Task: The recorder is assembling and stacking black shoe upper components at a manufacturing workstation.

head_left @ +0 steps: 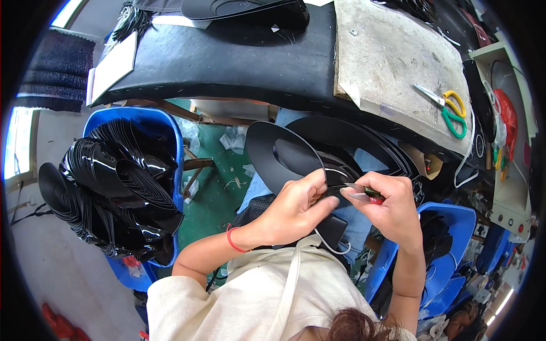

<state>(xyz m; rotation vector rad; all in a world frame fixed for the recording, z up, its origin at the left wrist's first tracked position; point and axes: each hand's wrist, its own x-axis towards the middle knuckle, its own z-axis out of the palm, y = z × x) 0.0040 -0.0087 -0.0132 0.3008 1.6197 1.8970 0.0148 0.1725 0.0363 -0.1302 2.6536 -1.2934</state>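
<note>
Over my lap, my left hand [296, 210] pinches the edge of a curved black piece [267, 153], a wide smooth oval with a raised rim. Close beside it, my right hand [387, 204] is closed round small thread snips [357, 196] with metal blades and bits of red and green at the handle. The blades point left, near the edge that my left fingers grip. Whether they touch it I cannot make out. More curved black pieces [364, 136] lie stacked just beyond, on my blue-clad legs.
A blue bin [179, 128] heaped with glossy black pieces stands at left; another blue bin [463, 216] is at right. Across the front runs a black-covered table [250, 62], bearing a pale board [398, 57] with yellow-and-green-handled scissors [446, 105]. White scraps litter the green floor [216, 193].
</note>
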